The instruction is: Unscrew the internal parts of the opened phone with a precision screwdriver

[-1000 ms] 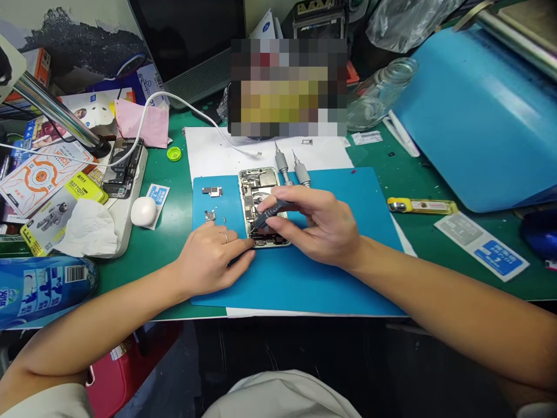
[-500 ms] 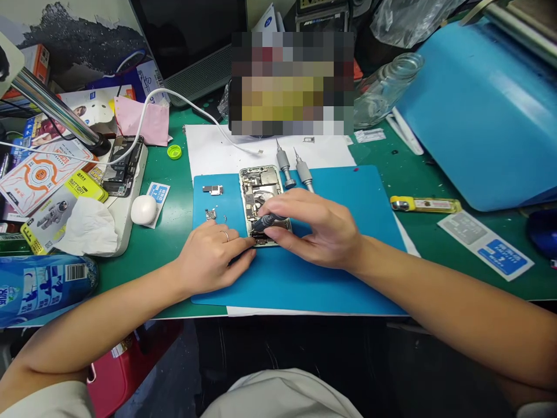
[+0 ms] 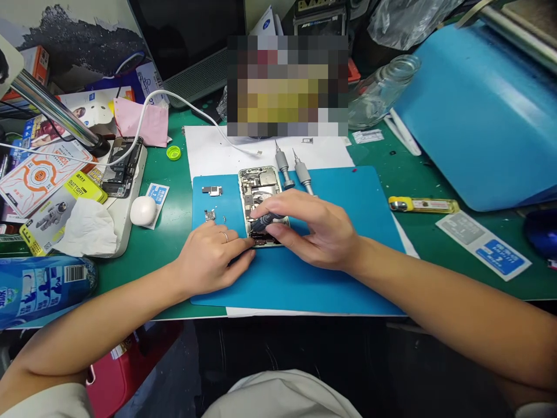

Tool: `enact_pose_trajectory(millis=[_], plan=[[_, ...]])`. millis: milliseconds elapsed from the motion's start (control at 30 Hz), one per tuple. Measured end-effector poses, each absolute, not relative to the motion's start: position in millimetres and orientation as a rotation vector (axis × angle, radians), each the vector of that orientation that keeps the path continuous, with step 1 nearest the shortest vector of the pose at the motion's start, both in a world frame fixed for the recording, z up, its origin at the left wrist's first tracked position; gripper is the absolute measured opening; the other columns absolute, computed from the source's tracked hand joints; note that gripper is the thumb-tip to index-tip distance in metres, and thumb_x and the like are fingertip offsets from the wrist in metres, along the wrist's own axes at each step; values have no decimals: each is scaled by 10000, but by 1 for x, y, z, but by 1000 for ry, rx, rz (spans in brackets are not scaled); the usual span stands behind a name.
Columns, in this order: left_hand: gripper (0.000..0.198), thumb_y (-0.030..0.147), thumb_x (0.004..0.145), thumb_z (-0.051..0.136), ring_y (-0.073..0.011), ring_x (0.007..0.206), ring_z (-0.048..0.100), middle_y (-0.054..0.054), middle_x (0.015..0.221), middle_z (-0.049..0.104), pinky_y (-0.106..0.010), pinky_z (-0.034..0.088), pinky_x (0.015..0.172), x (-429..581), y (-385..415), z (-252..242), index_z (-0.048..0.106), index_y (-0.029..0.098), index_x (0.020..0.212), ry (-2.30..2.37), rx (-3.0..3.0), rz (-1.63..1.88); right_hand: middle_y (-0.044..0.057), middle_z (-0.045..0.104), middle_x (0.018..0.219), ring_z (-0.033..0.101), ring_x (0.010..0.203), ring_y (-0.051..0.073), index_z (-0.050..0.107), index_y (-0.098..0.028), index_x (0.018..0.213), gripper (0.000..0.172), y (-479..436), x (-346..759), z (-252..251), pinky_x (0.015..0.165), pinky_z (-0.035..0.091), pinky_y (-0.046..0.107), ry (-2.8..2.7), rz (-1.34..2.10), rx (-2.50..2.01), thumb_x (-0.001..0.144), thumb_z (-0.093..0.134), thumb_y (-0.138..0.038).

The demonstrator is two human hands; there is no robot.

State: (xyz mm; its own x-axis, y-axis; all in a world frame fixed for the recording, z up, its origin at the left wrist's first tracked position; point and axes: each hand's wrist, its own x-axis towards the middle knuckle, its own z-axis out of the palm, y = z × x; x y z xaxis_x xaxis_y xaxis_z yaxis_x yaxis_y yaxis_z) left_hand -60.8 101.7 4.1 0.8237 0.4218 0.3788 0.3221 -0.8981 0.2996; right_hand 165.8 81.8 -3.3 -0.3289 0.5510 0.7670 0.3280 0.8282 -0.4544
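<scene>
An opened smartphone [image 3: 265, 177] lies on the blue mat [image 3: 304, 284], its inner parts exposed. My right hand [image 3: 308, 226] is closed around a dark screwdriver [image 3: 264, 223], held tilted over the lower part of the phone. The screwdriver's tip is too small to make out. At the phone's lower left corner, my left hand [image 3: 215, 255] presses the edge with its index finger, the thumb close by and the other fingers curled. Left of the phone lie a small metal plate [image 3: 212, 190], another small part [image 3: 209, 215] and tiny pieces.
Two grey screwdrivers [image 3: 282, 162] lie beyond the phone, near a white cable [image 3: 200, 113]. A yellow cutter [image 3: 422, 205] rests at right; a glass jar [image 3: 383, 93] lies behind. Boxes, crumpled tissue [image 3: 89, 229] and a blue bottle [image 3: 47, 290] crowd the left.
The view has shifted very slightly. My right hand and the screwdriver have turned a little over the phone; my left hand stays at the corner.
</scene>
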Motion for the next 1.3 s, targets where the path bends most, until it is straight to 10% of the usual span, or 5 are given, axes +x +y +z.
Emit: enact_pose_trajectory(millis=[1300], plan=[[217,277,1023,552,-143,612,598,5,699,664,-337,369,604,-60,102,4,729,153,1006,566,2767,666,59,719,1025,694,947,193,532,-222,1390,485,82,163,2,847,585,370,-1950,236,-654,936,596,-64]])
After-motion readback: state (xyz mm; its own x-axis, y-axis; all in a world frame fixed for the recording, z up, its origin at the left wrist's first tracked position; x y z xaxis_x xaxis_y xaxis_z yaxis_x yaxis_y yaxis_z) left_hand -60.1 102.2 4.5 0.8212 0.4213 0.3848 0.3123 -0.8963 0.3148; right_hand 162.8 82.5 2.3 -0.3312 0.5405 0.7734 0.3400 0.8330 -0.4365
